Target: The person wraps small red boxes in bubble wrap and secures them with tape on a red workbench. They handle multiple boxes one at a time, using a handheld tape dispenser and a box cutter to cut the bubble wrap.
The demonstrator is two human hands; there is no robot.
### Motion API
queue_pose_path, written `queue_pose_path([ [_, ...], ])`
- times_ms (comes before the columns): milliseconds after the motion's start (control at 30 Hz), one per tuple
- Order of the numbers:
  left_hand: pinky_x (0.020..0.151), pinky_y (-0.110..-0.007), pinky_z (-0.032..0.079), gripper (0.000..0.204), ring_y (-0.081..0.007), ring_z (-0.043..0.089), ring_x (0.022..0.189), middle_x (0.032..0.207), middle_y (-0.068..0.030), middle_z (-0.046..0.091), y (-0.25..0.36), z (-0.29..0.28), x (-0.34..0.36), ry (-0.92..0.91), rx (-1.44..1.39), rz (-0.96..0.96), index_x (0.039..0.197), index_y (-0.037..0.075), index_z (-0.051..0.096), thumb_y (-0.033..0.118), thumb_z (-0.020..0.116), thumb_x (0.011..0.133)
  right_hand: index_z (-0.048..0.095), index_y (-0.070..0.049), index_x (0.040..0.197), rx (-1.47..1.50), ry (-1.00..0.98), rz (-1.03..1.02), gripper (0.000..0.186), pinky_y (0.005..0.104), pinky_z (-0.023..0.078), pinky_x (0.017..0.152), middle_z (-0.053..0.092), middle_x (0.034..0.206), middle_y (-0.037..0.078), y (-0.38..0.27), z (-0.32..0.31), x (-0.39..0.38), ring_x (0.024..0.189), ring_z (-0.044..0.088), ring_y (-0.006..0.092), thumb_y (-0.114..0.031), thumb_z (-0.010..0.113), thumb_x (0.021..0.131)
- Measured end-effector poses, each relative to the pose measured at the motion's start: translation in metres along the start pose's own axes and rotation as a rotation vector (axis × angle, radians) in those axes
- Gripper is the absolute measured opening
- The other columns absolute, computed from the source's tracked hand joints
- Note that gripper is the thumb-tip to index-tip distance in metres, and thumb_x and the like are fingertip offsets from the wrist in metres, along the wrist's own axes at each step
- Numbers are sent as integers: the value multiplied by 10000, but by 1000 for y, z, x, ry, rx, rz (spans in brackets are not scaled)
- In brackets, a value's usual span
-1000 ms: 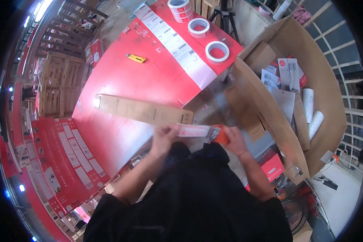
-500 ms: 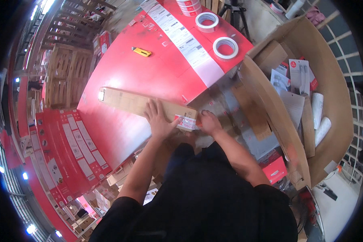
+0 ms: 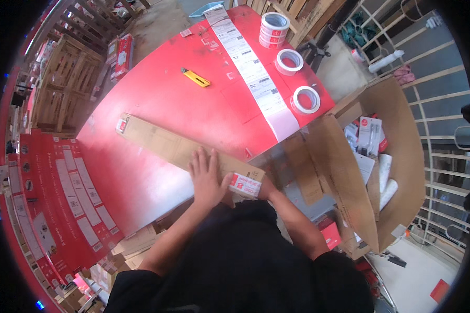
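Observation:
A long, narrow brown cardboard box (image 3: 167, 144) lies slantwise on the red table, its near right end beside my body. My left hand (image 3: 208, 182) rests on top of it with the fingers stretched out and the thumb next to a strip of red and white printed tape (image 3: 245, 184). That strip lies across the box's near end. At this end, my right hand (image 3: 267, 189) is against the box, its fingers mostly hidden behind the cardboard. A yellow utility knife (image 3: 196, 77) lies farther up the table.
A strip of white printed labels (image 3: 245, 65) runs along the right of the red table (image 3: 156, 86). Tape rolls (image 3: 305, 99) stand beside it, some stacked. On the right is a large open carton (image 3: 402, 135) holding packaged items. Red printed boxes (image 3: 62, 203) stand at the left.
My right hand has moved from beside the box end to behind it, and the tape there now lies flatter. My left hand stays on the box. The whole view has shifted.

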State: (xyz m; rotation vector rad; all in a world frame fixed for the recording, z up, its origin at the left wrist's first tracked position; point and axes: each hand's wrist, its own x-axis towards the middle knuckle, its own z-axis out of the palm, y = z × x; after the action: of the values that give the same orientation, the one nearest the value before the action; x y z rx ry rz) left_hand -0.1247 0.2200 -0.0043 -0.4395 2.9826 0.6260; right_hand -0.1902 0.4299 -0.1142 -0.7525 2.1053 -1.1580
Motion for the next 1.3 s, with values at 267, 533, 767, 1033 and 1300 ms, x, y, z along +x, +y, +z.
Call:
queue_pose_path([
  [267, 1254, -562, 326, 514, -452, 488, 1467, 1539, -301, 554, -135, -115, 3, 344, -338, -84, 1448, -4, 621, 234, 681, 997, 785, -57, 1199, -404, -505, 431, 440, 470, 618, 890, 787, 1150, 216, -223, -3, 59, 1078, 765, 389, -339, 801, 861],
  [533, 1299, -668, 170, 900, -396, 147, 1676, 1791, -279, 148, -161, -17, -32, 254, 57, -423, 1731, 51, 224, 409, 640, 1016, 735, 1, 1177, -435, -605, -46, 512, 512, 589, 911, 763, 1097, 237, -151, -58, 143, 1027, 743, 415, -411, 800, 879],
  [767, 1285, -658, 213, 781, -414, 314, 1608, 1714, -249, 351, -137, 1, -21, 405, 89, -625, 1680, 28, 332, 244, 666, 1008, 705, 20, 1187, -309, -174, -206, 462, 511, 544, 976, 741, 1110, 215, -65, -101, 147, 1107, 700, 414, -378, 756, 959],
  [1033, 968, -399, 569, 454, -251, 712, 1115, 1266, -171, 711, 74, 56, 71, 144, -720, -180, 1440, -2, 612, 87, 715, 1006, 656, -64, 927, -693, 113, -136, 222, 548, 510, 750, 683, 907, 158, 40, -199, 77, 863, 677, 404, -275, 695, 985],
  [1300, 1006, -349, 575, 258, -135, 707, 1093, 1169, -65, 781, 143, 151, 115, -242, -1580, -453, 1286, -43, 738, -12, 648, 1046, 684, -53, 962, -464, 34, -244, 174, 487, 505, 699, 661, 869, 116, 6, -218, 33, 816, 670, 349, -204, 759, 921],
])
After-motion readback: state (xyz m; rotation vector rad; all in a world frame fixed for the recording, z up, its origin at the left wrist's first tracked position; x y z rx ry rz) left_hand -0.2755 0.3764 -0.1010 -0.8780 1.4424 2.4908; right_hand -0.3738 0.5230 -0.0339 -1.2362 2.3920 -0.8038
